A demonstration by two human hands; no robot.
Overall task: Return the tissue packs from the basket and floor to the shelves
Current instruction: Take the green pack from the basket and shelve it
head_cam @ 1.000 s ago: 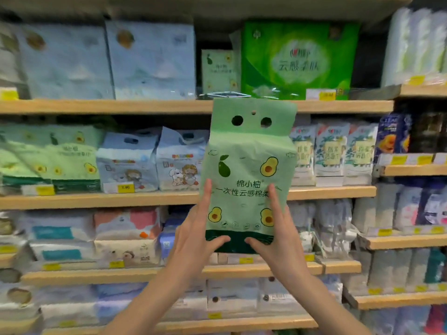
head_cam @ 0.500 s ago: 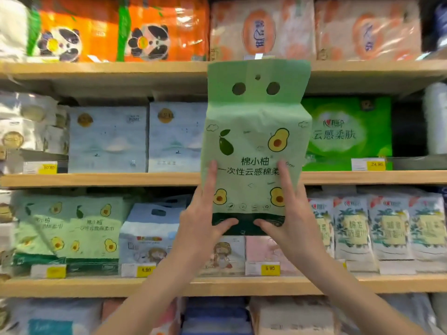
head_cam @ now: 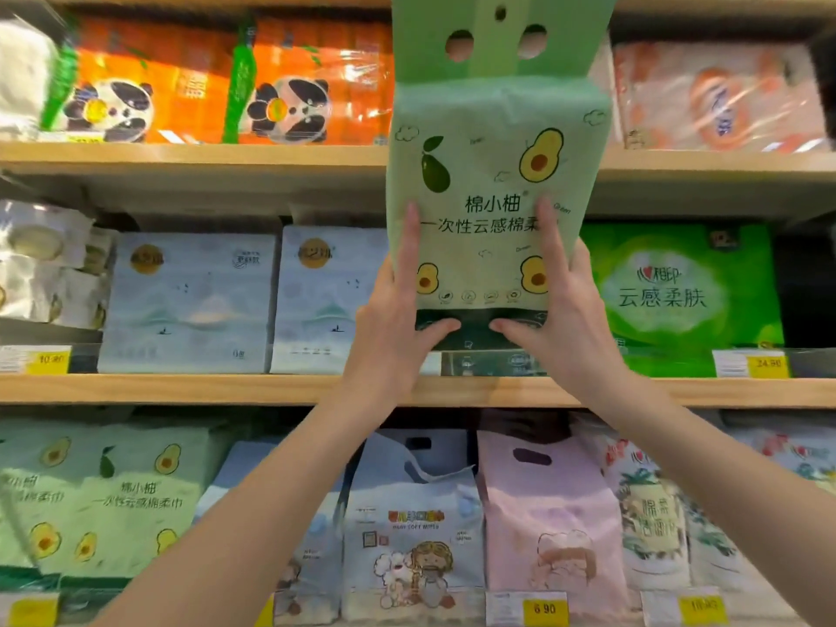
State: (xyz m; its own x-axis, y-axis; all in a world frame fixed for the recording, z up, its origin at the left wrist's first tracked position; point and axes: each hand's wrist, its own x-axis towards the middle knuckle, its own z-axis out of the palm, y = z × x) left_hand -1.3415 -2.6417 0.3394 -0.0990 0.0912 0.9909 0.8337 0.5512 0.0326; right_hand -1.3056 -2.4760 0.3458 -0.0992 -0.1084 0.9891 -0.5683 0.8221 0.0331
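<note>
Upright avocado tissue pack [head_cam: 493, 174] held before the shelves [head_cam: 181, 389]
Its lower sides are grasped by the left hand [head_cam: 393, 328] and right hand [head_cam: 565, 319], thumbs on base

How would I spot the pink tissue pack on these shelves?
Under the middle wooden shelf board, look straight below the held avocado pack. The pink pack stands there, the only pink one in its row, right of a blue cartoon pack.
</note>
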